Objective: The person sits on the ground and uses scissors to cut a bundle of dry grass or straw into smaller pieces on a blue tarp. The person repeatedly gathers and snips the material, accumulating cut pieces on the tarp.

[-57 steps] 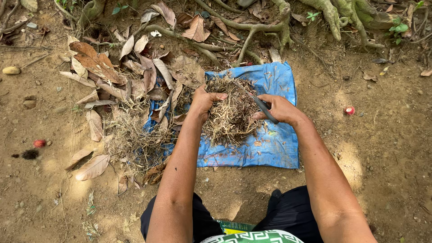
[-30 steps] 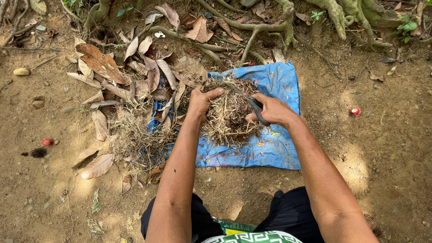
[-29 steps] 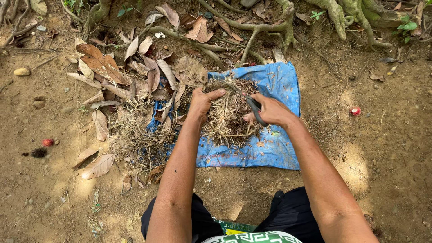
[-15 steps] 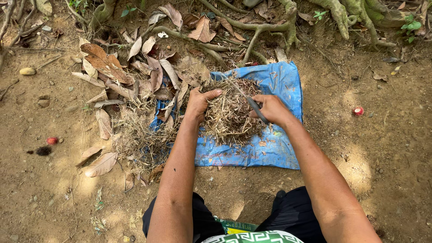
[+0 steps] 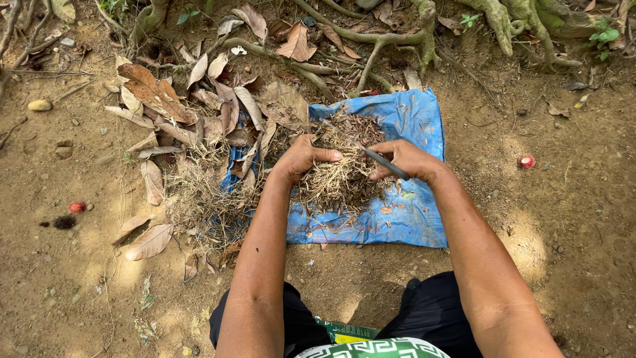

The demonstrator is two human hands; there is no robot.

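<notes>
On a crumpled blue tarp (image 5: 411,219) over bare dirt, the left hand (image 5: 301,158) is clutching wiry dry grass (image 5: 338,182) while the right hand (image 5: 407,159) is gripping a slim dark tool (image 5: 384,162).

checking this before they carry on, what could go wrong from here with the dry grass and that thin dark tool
1. The right hand holds a thin dark tool pointing toward the left hand, whose thumb lies close to its tip; a slip could possibly jab it.
2. The dry grass bundle is loose, so bits could fall off the blue sheet onto the dirt.
3. Dry leaves already overlap the sheet's left edge and could mix in.
</notes>
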